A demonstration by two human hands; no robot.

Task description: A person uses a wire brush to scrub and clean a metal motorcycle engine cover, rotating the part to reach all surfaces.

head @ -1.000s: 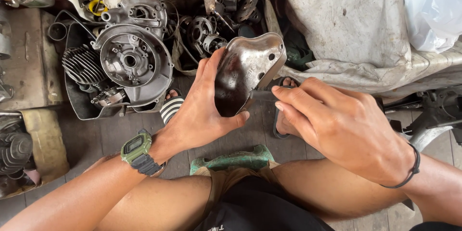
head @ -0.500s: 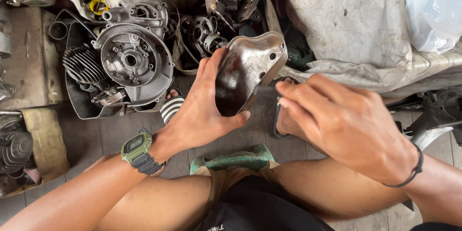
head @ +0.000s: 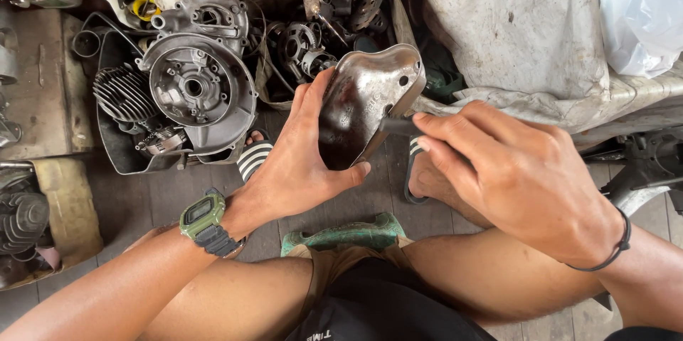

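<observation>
My left hand grips a curved, greasy metal engine cover and holds it up with its dark hollow inside facing me. My right hand is closed around a thin dark tool whose tip rests against the cover's right edge. A green watch sits on my left wrist and a black band on my right. Both hands hover above my knees and sandalled feet.
A grey engine crankcase lies in a black tray at upper left, beside a finned cylinder. A tub of loose engine parts stands behind the cover. A dirty white cloth covers something at upper right. A green stool edge shows between my legs.
My right hand has shifted slightly up and toward the cover, bringing the tool against its edge. My left hand keeps the cover nearly still.
</observation>
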